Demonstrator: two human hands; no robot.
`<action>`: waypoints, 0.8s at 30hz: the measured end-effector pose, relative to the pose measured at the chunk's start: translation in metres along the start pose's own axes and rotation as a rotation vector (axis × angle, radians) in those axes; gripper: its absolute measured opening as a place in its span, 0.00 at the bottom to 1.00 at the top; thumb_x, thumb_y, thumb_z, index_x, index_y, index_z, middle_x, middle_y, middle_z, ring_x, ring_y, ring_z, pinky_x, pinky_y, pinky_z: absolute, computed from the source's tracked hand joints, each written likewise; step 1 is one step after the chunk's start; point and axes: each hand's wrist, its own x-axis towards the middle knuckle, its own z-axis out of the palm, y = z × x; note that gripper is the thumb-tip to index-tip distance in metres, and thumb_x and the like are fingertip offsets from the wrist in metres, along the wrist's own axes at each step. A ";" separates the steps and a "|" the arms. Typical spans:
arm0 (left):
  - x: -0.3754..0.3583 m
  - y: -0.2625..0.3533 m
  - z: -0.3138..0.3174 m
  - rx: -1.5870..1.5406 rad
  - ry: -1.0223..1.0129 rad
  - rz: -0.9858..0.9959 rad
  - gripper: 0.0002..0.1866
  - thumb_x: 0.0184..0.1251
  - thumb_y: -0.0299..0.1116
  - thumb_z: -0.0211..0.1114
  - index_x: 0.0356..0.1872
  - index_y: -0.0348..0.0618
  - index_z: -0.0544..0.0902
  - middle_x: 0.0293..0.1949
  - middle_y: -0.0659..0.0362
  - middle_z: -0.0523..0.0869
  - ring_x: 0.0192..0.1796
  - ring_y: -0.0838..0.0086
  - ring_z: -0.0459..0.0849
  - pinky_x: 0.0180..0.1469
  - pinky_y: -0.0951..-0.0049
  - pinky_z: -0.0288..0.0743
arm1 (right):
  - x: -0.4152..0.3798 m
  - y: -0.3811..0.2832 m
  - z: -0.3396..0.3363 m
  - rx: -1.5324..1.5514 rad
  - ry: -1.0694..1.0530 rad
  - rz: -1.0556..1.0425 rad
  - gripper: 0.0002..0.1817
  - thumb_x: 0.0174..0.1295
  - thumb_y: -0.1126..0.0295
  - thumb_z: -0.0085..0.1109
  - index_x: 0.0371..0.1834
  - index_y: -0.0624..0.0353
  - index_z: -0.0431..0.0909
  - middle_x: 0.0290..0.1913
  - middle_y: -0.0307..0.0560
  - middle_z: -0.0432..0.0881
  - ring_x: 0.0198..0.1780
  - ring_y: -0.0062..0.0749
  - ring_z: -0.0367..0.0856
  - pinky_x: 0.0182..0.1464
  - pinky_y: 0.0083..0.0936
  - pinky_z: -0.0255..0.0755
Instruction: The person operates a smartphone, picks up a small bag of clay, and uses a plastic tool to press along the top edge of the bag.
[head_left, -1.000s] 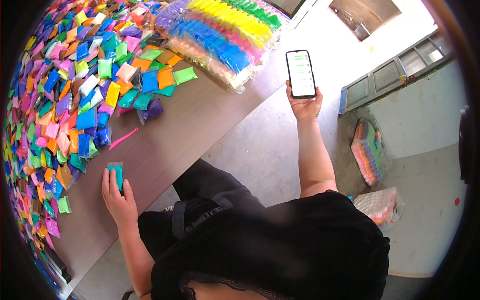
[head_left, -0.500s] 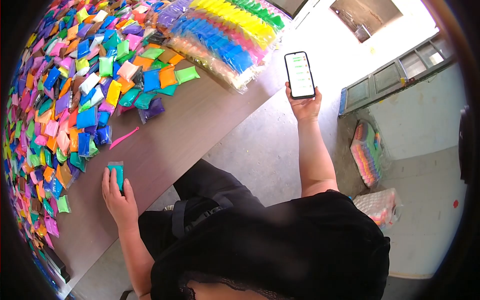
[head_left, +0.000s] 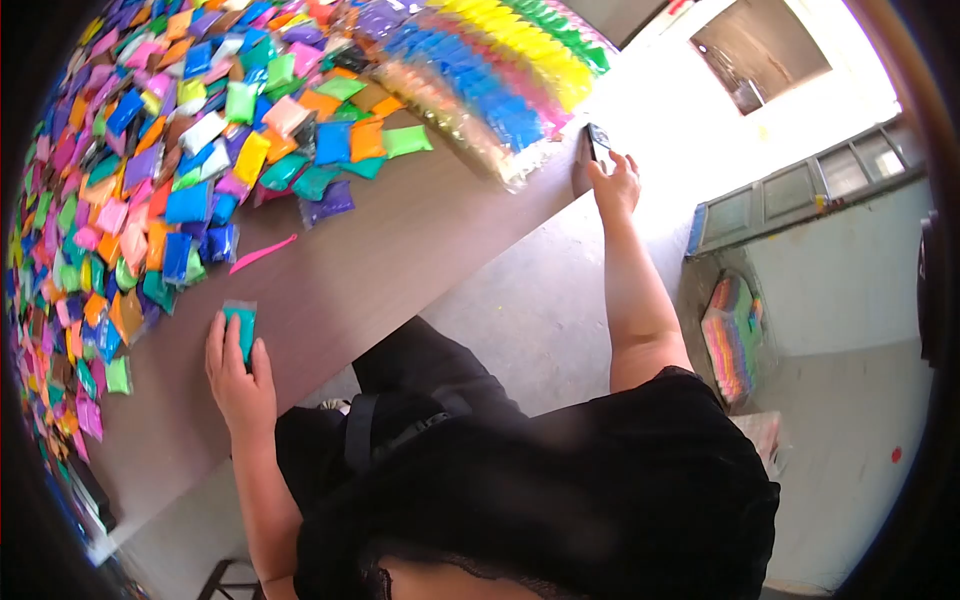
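Note:
Resting on the brown table [head_left: 330, 290], my left hand [head_left: 241, 388] has its fingers and thumb around a small teal packet [head_left: 243, 325] in clear wrapping. The packet's upper end shows past my fingers. Out at the table's far right edge, my right hand [head_left: 617, 187] grips a smartphone [head_left: 598, 142]. The phone is tilted, so only a narrow part of it shows and its screen cannot be read. A pink plastic stick tool [head_left: 263, 253] lies beyond the teal packet, touched by neither hand.
A large heap of colourful packets [head_left: 185, 200] covers the table's left side. Bagged rows of packets [head_left: 480, 85] lie at the back. More bagged rows [head_left: 732, 335] are on the floor at right, near the wall [head_left: 840, 300]. A black stool [head_left: 230, 580] is at bottom left.
My right hand has lowered the phone toward the table edge and tipped it, so its lit screen no longer faces me. My left hand stays on the teal packet. The view has shifted slightly.

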 end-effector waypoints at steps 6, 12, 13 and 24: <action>-0.002 0.000 -0.003 0.042 0.026 -0.016 0.21 0.64 0.32 0.61 0.57 0.36 0.76 0.62 0.48 0.74 0.62 0.52 0.73 0.64 0.58 0.65 | 0.004 -0.008 0.034 -0.060 -0.046 -0.040 0.36 0.48 0.44 0.66 0.57 0.57 0.77 0.64 0.58 0.72 0.70 0.47 0.63 0.68 0.36 0.60; -0.002 0.004 -0.003 0.065 0.128 -0.009 0.21 0.62 0.30 0.63 0.56 0.37 0.76 0.62 0.49 0.74 0.62 0.52 0.73 0.64 0.56 0.65 | -0.047 -0.022 -0.019 -0.076 -0.026 -0.402 0.22 0.60 0.58 0.62 0.51 0.62 0.79 0.51 0.55 0.81 0.60 0.45 0.73 0.60 0.36 0.67; -0.001 0.005 -0.002 0.133 0.162 0.028 0.20 0.62 0.30 0.63 0.56 0.37 0.76 0.61 0.49 0.74 0.62 0.52 0.73 0.65 0.55 0.65 | -0.074 -0.050 -0.045 -0.089 -0.070 -0.476 0.17 0.61 0.64 0.61 0.48 0.63 0.80 0.47 0.53 0.83 0.55 0.44 0.78 0.57 0.36 0.71; -0.010 -0.003 -0.028 0.443 0.046 0.031 0.15 0.63 0.22 0.59 0.50 0.44 0.82 0.58 0.54 0.77 0.62 0.59 0.74 0.65 0.55 0.66 | -0.229 -0.304 -0.010 0.543 -0.429 -1.452 0.05 0.55 0.72 0.60 0.33 0.59 0.82 0.39 0.46 0.79 0.43 0.42 0.79 0.43 0.32 0.77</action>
